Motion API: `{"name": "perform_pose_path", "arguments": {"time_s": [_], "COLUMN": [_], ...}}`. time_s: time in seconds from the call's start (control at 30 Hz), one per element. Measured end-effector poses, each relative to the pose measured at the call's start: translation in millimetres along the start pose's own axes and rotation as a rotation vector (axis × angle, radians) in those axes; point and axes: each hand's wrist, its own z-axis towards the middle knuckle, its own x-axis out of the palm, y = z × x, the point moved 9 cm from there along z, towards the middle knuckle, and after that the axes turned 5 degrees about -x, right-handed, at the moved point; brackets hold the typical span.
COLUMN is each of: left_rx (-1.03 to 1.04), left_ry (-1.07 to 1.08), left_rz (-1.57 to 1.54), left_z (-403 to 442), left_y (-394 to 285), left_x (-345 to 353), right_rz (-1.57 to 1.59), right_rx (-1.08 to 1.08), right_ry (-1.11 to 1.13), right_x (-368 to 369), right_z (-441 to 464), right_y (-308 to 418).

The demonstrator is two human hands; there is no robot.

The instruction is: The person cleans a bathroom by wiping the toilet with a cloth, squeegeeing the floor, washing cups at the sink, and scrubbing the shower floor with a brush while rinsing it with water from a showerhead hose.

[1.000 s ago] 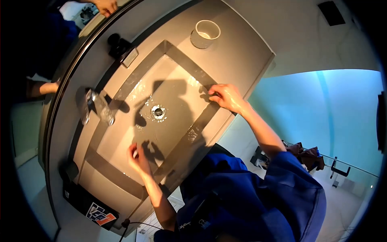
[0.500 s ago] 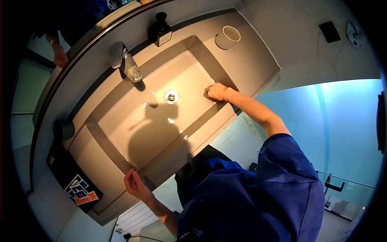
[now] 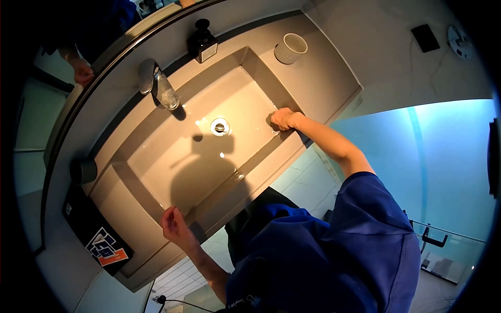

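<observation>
A wide grey-beige sink basin (image 3: 156,151) lies before me, its floor wet and shiny. My right hand (image 3: 284,119) is down inside the basin at the right end, near the corner of floor and wall. Its fingers are curled in a fist, and whatever they may hold is hidden. Over the basin's near left corner hangs my left hand (image 3: 176,225), its fingers bent and drawn together, with nothing visible in them. A round metal drain plug (image 3: 219,127) sits in the basin floor. My shadow covers part of the floor between both hands.
A chrome faucet (image 3: 159,86) stands at the basin's back edge, beside a dark soap bottle (image 3: 202,44). A light cup (image 3: 290,49) is on the right counter. At left are a dark cup (image 3: 83,170) and a black cloth (image 3: 94,229) with a printed logo.
My right hand has shifted slightly along the right end of the basin. My left hand has risen a little over the near left corner. The view has moved slightly.
</observation>
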Motion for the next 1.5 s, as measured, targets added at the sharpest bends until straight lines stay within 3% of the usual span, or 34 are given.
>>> {"name": "perform_pose_path", "arguments": {"time_s": [0.3, 0.53, 0.63, 0.7, 0.77, 0.8, 1.0, 1.03, 1.1, 1.23, 1.3, 1.37, 1.5], "left_rx": [0.024, 0.077, 0.069, 0.057, 0.015, -0.008, 0.071, 0.147, 0.092, 0.123, 0.269, 0.356, 0.317], "left_ry": [0.047, 0.165, 0.29, 0.352, 0.466, 0.523, 0.764, 0.798, 0.948, 1.094, 1.145, 1.15, 1.057], "left_rz": [0.004, 0.082, 0.065, 0.098, 0.095, 0.088, 0.185, 0.237, 0.421, 0.505, 0.589, 0.578, 0.647], "left_z": [6.1, -7.3, -17.6, -26.7, -38.5, -47.1, -121.5, -136.4, -178.9, -245.2, -275.3, -285.6, -282.6], "left_y": [-10.1, -5.2, 4.8, 11.9, 16.3, 16.5, 17.5, 23.1, 22.9, 51.4, 50.9, 50.7, 52.0], "left_x": [25.7, 43.6, 59.9, 72.5, 85.9, 95.8, 154.2, 163.4, 187.4, 214.8, 231.0, 234.1, 224.8], "right_rz": [0.138, 0.664, 1.061, 1.405, 2.323, 2.415, 1.651, 1.463, 1.061, 0.755, 0.559, 0.413, 0.181], "right_rx": [-0.008, 0.028, 0.282, 0.241, 0.052, 0.272, 1.028, 0.966, 0.828, 0.43, 0.287, 0.156, 0.055], "right_ry": [-0.482, -0.952, -1.033, -1.154, -1.36, -1.003, -0.674, -0.745, -0.868, -1.539, -1.463, -1.271, -0.908], "right_x": [-51.8, -73.1, -18.0, 67.3, 192.1, 317.3, 350.2, 337.7, 300.0, 131.6, 54.3, 38.4, 83.8], "right_z": [-56.8, -205.0, -284.0, -302.6, -265.2, -216.2, -250.6, -248.5, -238.5, -272.2, -275.5, -244.7, -211.8], "right_y": [0.2, -16.1, -25.5, -39.0, -28.0, -14.8, 39.4, 33.4, 15.0, 21.2, 24.6, 27.7, 60.3]}}
